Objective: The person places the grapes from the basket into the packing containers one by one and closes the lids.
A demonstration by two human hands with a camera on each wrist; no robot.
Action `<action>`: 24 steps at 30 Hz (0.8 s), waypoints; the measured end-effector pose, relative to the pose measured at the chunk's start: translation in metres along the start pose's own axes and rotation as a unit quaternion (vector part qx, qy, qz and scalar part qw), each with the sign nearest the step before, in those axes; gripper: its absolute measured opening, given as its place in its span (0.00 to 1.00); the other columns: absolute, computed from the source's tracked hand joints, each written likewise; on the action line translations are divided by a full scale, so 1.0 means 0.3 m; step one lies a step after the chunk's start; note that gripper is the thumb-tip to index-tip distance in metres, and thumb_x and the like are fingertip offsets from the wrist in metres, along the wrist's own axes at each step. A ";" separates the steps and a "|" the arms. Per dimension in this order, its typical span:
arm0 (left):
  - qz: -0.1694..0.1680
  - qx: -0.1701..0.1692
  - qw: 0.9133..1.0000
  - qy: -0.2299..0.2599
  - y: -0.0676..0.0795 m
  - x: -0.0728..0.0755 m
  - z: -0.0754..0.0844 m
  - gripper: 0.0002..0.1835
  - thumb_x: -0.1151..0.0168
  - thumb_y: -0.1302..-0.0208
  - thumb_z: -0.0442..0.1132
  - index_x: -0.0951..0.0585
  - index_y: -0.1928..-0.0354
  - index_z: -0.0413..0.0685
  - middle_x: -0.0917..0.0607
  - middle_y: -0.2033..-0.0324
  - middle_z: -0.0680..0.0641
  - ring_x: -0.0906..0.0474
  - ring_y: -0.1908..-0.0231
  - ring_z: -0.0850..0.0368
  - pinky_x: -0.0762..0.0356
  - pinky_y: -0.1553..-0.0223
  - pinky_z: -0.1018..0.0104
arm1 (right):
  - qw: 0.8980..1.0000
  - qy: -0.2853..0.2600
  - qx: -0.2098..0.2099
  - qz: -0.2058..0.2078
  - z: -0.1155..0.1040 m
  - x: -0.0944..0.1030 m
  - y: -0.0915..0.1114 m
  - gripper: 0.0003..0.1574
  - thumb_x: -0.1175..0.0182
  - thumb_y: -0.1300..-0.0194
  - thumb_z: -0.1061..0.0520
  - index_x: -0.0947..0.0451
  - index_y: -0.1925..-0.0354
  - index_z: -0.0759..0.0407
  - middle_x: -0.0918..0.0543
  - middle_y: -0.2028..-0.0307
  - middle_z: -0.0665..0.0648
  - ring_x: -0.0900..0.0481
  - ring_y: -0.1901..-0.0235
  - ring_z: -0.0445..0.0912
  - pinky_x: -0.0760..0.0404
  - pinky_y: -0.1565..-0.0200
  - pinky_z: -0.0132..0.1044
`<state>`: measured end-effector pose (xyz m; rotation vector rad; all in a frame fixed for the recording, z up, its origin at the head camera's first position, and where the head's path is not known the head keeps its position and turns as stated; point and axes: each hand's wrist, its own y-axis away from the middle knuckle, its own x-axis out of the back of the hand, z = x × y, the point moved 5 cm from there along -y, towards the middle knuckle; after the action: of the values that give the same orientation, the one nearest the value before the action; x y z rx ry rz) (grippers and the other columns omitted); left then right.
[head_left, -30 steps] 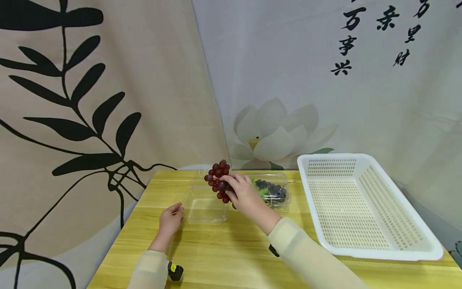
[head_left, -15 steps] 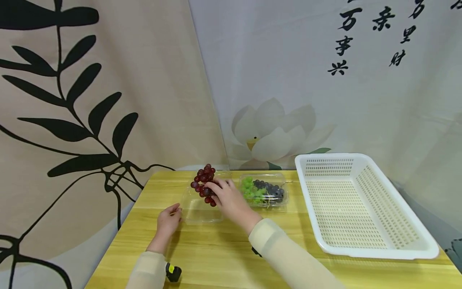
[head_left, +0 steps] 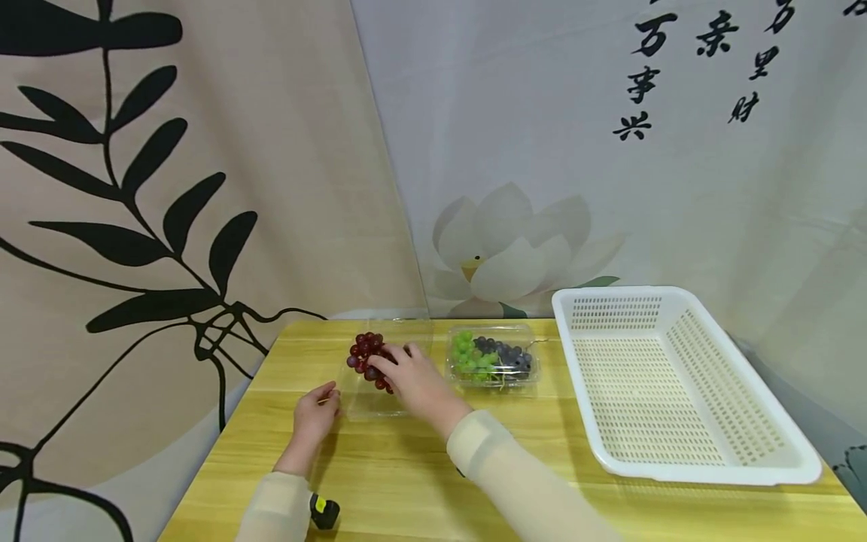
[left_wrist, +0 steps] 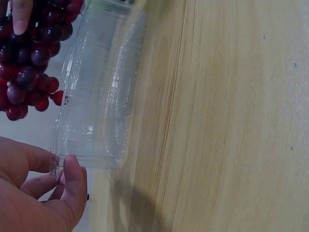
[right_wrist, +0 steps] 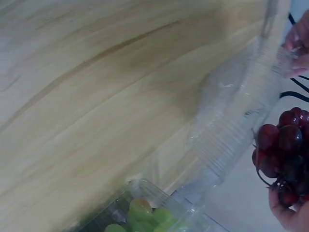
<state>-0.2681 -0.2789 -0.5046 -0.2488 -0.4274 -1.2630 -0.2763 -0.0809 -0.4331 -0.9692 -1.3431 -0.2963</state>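
Observation:
In the head view my right hand grips a bunch of dark red grapes just above a clear plastic container with its lid folded back. Both wrist views show the grapes over the container's open side; whether they touch its bottom I cannot tell. My left hand pinches the rim of that container at its near left corner, with thumb and fingers on either side of the edge, as the left wrist view shows. Part of the bunch is hidden behind my right fingers.
Right of the open container stands a second clear container with green grapes and dark grapes inside. A large white perforated basket occupies the right side of the wooden table. Printed curtains hang behind.
My right hand has carried the red grapes left and then down, from near the second container to over the open one. My left hand keeps its hold on the rim.

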 end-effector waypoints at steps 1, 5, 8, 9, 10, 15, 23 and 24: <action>-0.001 0.000 1.000 0.000 -0.001 0.000 0.002 0.21 0.51 0.31 0.31 0.30 0.40 0.26 0.25 0.51 0.30 0.21 0.59 0.48 0.20 0.65 0.72 | 1.000 0.007 0.002 -0.010 -0.002 -0.007 -0.001 0.30 0.41 0.34 0.55 0.34 0.36 0.38 0.30 0.37 0.53 0.30 0.45 0.51 0.23 0.47 0.44; -0.001 0.004 1.000 -0.005 0.002 0.001 0.007 0.21 0.52 0.31 0.31 0.30 0.40 0.26 0.25 0.50 0.30 0.21 0.59 0.47 0.21 0.67 0.75 | 0.998 0.021 0.004 -0.061 -0.015 -0.041 -0.001 0.36 0.41 0.34 0.58 0.39 0.33 0.35 0.35 0.34 0.52 0.33 0.40 0.53 0.24 0.45 0.50; 0.000 0.004 1.000 -0.009 0.003 0.003 0.007 0.21 0.51 0.31 0.31 0.30 0.40 0.26 0.25 0.51 0.30 0.21 0.60 0.47 0.21 0.68 0.75 | 0.995 0.025 0.005 -0.094 -0.024 -0.068 0.003 0.38 0.43 0.34 0.60 0.41 0.32 0.34 0.37 0.33 0.51 0.36 0.38 0.53 0.24 0.46 0.51; -0.001 0.005 1.000 -0.010 0.004 0.003 0.007 0.21 0.52 0.31 0.31 0.30 0.40 0.27 0.25 0.51 0.30 0.21 0.60 0.47 0.21 0.67 0.74 | 0.994 0.027 0.006 -0.101 -0.027 -0.077 0.004 0.38 0.44 0.33 0.60 0.41 0.32 0.33 0.37 0.33 0.51 0.36 0.37 0.53 0.24 0.46 0.51; -0.002 0.006 1.000 -0.010 0.003 0.002 0.006 0.21 0.52 0.31 0.32 0.30 0.39 0.27 0.25 0.50 0.30 0.21 0.60 0.46 0.20 0.67 0.73 | 0.994 0.030 0.007 -0.106 -0.029 -0.083 0.004 0.38 0.44 0.33 0.60 0.41 0.32 0.33 0.37 0.33 0.51 0.37 0.37 0.53 0.24 0.46 0.51; -0.004 0.006 1.000 0.000 0.000 0.003 0.005 0.21 0.52 0.31 0.31 0.30 0.40 0.27 0.25 0.50 0.30 0.21 0.60 0.46 0.20 0.66 0.73 | 0.991 0.040 0.010 -0.127 -0.036 -0.105 0.004 0.39 0.44 0.34 0.61 0.42 0.32 0.31 0.37 0.33 0.49 0.38 0.35 0.54 0.25 0.44 0.50; 0.000 0.003 1.000 0.001 -0.001 -0.004 0.002 0.20 0.51 0.31 0.30 0.29 0.41 0.26 0.24 0.51 0.29 0.20 0.64 0.50 0.19 0.68 0.70 | 0.983 0.044 0.006 -0.176 -0.031 -0.155 0.014 0.37 0.46 0.32 0.58 0.43 0.32 0.28 0.36 0.33 0.46 0.39 0.34 0.53 0.26 0.42 0.50; 0.001 0.002 1.000 0.001 -0.001 -0.006 0.002 0.20 0.51 0.32 0.30 0.29 0.41 0.26 0.24 0.52 0.29 0.20 0.64 0.50 0.20 0.69 0.70 | 0.984 0.037 0.003 -0.176 -0.028 -0.160 0.017 0.36 0.47 0.31 0.57 0.43 0.32 0.29 0.36 0.33 0.46 0.38 0.34 0.53 0.27 0.42 0.50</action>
<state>-0.2688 -0.2773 -0.5048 -0.2446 -0.4267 -1.2605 -0.2794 -0.1000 -0.4782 -0.7047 -1.4430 -0.5905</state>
